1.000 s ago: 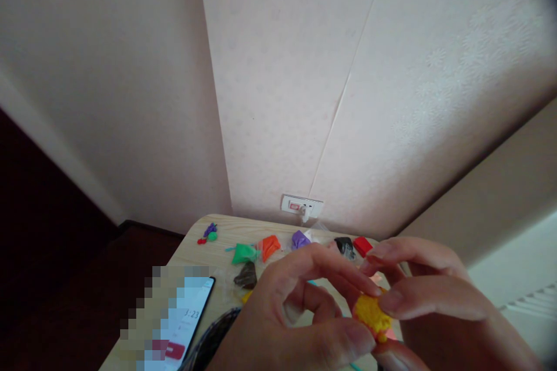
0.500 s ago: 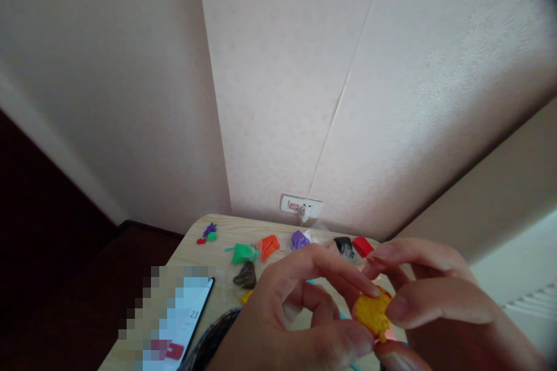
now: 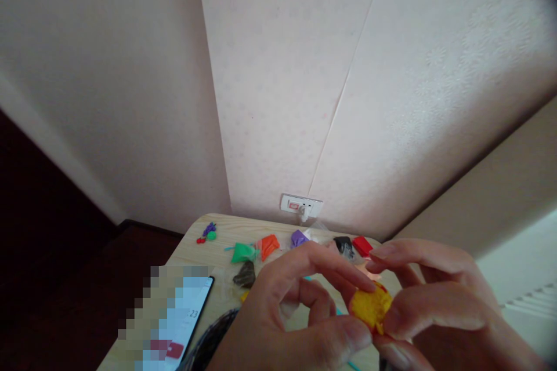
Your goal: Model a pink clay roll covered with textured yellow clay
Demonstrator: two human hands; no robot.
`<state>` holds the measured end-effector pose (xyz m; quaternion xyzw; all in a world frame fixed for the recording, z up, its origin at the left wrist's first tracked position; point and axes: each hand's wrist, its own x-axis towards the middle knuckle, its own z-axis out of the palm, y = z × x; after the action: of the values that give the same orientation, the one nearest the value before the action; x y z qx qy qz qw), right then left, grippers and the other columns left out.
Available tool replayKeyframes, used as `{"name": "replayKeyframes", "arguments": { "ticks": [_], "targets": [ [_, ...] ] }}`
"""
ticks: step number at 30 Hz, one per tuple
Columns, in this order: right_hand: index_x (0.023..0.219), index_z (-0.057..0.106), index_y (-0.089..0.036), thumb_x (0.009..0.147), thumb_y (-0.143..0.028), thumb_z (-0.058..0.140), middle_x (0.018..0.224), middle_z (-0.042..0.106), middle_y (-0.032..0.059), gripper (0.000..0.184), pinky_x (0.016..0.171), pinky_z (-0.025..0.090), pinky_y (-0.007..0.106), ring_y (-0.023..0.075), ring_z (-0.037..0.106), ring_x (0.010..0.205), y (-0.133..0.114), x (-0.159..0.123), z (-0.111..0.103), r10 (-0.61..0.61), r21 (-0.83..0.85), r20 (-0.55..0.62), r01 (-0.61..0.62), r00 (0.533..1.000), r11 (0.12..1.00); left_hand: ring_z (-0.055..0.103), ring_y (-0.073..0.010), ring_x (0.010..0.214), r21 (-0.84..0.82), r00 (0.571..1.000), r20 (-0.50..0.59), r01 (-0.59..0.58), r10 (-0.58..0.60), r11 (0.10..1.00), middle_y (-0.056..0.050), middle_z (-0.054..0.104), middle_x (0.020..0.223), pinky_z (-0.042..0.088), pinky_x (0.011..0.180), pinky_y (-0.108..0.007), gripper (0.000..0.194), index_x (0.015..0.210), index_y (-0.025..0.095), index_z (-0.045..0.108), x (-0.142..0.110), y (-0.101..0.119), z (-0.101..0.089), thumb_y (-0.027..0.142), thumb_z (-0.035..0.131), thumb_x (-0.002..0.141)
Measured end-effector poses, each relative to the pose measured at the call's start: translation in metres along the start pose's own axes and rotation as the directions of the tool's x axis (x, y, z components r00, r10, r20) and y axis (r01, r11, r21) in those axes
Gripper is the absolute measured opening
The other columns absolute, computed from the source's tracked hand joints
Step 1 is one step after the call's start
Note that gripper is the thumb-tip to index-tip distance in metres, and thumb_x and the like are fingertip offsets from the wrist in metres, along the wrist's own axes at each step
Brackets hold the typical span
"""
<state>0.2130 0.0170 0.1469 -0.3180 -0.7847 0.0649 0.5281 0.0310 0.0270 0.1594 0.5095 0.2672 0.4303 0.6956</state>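
Both my hands pinch one flattened yellow clay piece [image 3: 369, 308] with a red bit at its top edge, held above the wooden table [image 3: 195, 255]. My left hand [image 3: 300, 313] grips its left side between thumb and forefinger. My right hand [image 3: 435, 301] presses its right side with thumb and fingers. Beyond my hands, small packets of clay lie in a row: green [image 3: 242, 253], orange [image 3: 270, 245], purple [image 3: 299, 237], black [image 3: 344, 243], red [image 3: 362, 245], and a brown one [image 3: 246, 274] nearer me.
A phone [image 3: 180, 324] with a lit screen lies at the table's left front. Small purple, green and red clay shapes [image 3: 208, 233] sit at the far left corner. A wall socket [image 3: 301, 206] is behind the table. A dark cable [image 3: 209, 339] runs by the phone.
My fingers have shifted slightly on the yellow clay, which has moved a little upward and turned between my fingertips. Nothing else on the table has moved.
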Motion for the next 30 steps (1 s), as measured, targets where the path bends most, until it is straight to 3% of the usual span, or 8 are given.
{"name": "replayKeyframes", "arguments": {
  "ticks": [4,8,10,16,25,30],
  "targets": [
    [0.088,0.062,-0.026,0.086,-0.018,0.064,0.105,0.055,0.0035,0.009,0.076,0.060,0.025,0.0171,0.062,0.099,0.0027,-0.0016,0.0005,-0.044,-0.079,0.024,0.045,0.999,0.996,0.042,-0.0058,0.055,-0.010,0.997,0.018,-0.072,0.072,0.997,0.006,0.055,0.069,0.030,0.053,-0.019,0.011,0.087,0.023,0.071,0.0020,-0.0030,-0.0021,0.022,0.072,0.077],
    [0.089,0.060,-0.025,0.086,-0.019,0.063,0.106,0.054,0.0031,0.007,0.065,0.058,0.022,0.0163,0.061,0.100,0.0037,-0.0043,-0.0024,-0.094,-0.127,0.064,0.102,0.993,0.987,0.045,-0.0039,0.057,-0.002,0.996,0.063,-0.067,0.067,0.998,0.002,0.064,0.094,0.030,0.052,-0.018,0.013,0.090,0.022,0.070,0.0027,-0.0049,-0.0044,0.022,0.072,0.077],
    [0.089,0.060,-0.025,0.086,-0.020,0.063,0.106,0.052,0.0033,0.007,0.062,0.057,0.021,0.0158,0.061,0.100,0.0038,-0.0040,-0.0042,-0.102,-0.148,0.084,0.114,0.991,0.982,0.044,-0.0031,0.055,-0.001,0.997,0.059,-0.057,0.057,0.998,0.002,0.065,0.097,0.030,0.052,-0.018,0.013,0.090,0.021,0.069,0.0018,-0.0040,-0.0040,0.023,0.072,0.077],
    [0.089,0.058,-0.025,0.087,-0.020,0.061,0.105,0.050,0.0038,0.007,0.059,0.055,0.020,0.0149,0.058,0.099,0.0025,-0.0008,-0.0035,-0.111,-0.157,0.081,0.123,0.990,0.980,0.044,-0.0067,0.055,0.005,1.000,-0.027,0.013,-0.013,1.000,0.007,0.055,0.062,0.029,0.053,-0.020,0.012,0.084,0.021,0.070,0.0001,0.0031,0.0007,0.020,0.072,0.072],
    [0.090,0.059,-0.025,0.087,-0.018,0.060,0.107,0.049,0.0049,0.008,0.057,0.055,0.020,0.0161,0.057,0.103,0.0020,-0.0017,-0.0036,-0.094,-0.153,0.101,0.109,0.990,0.982,0.041,-0.0069,0.053,0.013,0.998,-0.056,0.033,-0.032,0.999,0.008,0.052,0.059,0.027,0.052,-0.020,0.014,0.084,0.022,0.070,0.0004,0.0040,0.0012,0.021,0.071,0.070],
    [0.094,0.056,-0.025,0.089,-0.014,0.059,0.110,0.050,0.0033,0.012,0.084,0.055,0.022,0.0145,0.056,0.102,-0.0008,0.0005,0.0000,-0.081,-0.157,0.110,0.098,0.991,0.983,0.042,-0.0067,0.054,0.023,0.998,-0.070,-0.003,0.004,1.000,0.008,0.050,0.060,0.028,0.054,-0.021,0.014,0.084,0.023,0.071,-0.0001,0.0015,0.0015,0.018,0.071,0.070]
  ]
}}
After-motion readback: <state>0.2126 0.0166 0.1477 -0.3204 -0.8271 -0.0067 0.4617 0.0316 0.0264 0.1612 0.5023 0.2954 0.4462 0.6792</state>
